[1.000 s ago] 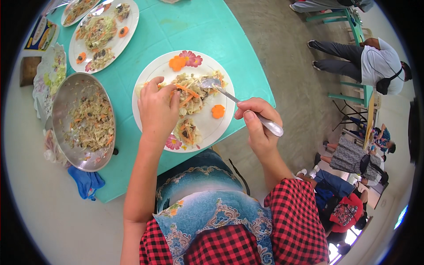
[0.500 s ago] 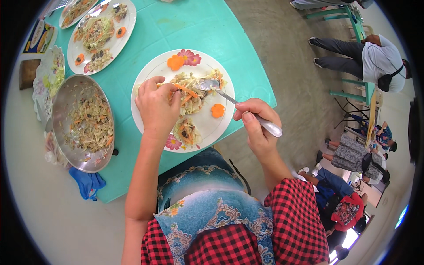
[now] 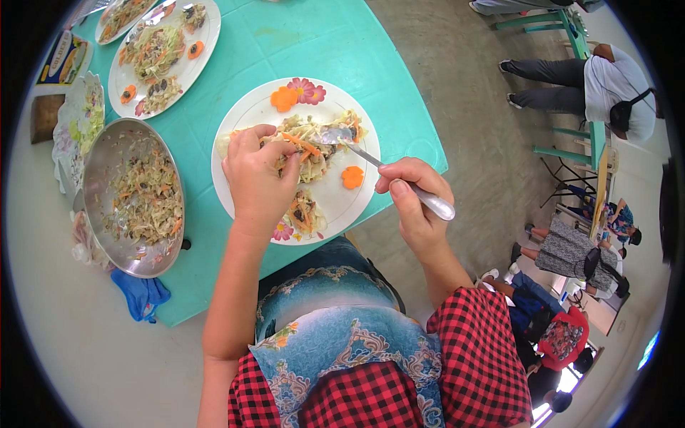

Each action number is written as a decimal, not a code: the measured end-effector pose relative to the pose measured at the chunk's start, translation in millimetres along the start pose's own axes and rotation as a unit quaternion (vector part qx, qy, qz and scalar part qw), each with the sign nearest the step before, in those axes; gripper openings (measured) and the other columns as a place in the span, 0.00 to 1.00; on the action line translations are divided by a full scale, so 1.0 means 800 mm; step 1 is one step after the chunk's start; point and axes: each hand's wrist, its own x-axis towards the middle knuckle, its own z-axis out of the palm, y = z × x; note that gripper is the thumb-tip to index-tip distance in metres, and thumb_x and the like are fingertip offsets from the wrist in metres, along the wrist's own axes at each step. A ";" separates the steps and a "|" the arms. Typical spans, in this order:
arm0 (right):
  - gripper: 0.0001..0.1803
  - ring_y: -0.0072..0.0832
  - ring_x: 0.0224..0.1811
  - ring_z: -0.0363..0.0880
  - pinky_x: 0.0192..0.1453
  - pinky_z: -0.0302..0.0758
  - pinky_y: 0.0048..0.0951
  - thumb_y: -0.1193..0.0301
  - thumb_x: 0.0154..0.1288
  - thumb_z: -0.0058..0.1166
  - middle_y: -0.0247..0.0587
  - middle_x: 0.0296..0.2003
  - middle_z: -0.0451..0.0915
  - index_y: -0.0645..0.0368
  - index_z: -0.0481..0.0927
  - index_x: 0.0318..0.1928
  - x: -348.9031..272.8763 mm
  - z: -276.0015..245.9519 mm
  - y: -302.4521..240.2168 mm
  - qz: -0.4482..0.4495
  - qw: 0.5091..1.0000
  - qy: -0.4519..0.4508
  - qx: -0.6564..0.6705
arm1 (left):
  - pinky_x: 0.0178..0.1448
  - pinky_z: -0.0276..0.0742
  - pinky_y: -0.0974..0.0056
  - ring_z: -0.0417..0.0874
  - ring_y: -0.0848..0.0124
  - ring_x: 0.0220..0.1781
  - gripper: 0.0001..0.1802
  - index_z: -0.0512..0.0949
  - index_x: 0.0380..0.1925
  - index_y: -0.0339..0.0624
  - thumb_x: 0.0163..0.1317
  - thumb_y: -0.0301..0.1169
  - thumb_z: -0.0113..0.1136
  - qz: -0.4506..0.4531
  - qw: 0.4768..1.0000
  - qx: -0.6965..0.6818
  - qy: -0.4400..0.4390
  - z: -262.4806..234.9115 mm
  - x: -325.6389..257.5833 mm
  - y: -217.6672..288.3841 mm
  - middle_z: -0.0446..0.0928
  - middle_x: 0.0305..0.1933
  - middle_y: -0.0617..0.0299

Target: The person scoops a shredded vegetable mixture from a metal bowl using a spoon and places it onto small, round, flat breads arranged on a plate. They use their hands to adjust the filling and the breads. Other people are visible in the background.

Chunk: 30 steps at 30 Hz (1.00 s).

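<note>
A white plate with red flower prints (image 3: 342, 207) holds a mound of shredded vegetable noodle-like mix (image 3: 307, 165), with a smaller heap (image 3: 305, 212) nearer me. Flower-cut carrot slices lie on it, one orange piece (image 3: 283, 99) at the far side and another (image 3: 352, 177) at the right. My right hand (image 3: 417, 203) grips a metal spoon (image 3: 367, 157) by its handle, and the spoon's bowl rests on the mound's right part. Over the mound's left side, my left hand (image 3: 255, 175) has thumb and fingers pinched together beside some carrot strips (image 3: 300, 143); what they hold is too small to make out.
A steel bowl of the same mix (image 3: 143, 200) stands at the left, with a blue cloth (image 3: 140, 294) below it. Farther off are a filled plate (image 3: 164, 64), a leafy tray (image 3: 78, 135) and a box (image 3: 64, 60). People (image 3: 619, 100) stand beyond the table's right edge.
My left hand has shifted slightly right over the mound, its fingertips still pinched. The spoon and my right hand have stayed almost in place.
</note>
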 end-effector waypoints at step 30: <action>0.06 0.25 0.25 0.75 0.29 0.69 0.23 0.79 0.55 0.52 0.39 0.25 0.78 0.66 0.78 0.35 0.000 0.008 -0.004 -0.041 0.999 -0.010 -0.016 | 0.48 0.70 0.56 0.74 0.58 0.45 0.07 0.80 0.28 0.41 0.45 0.25 0.64 -0.048 0.999 0.025 0.008 -0.016 -0.023 -0.022 0.74 0.44 0.55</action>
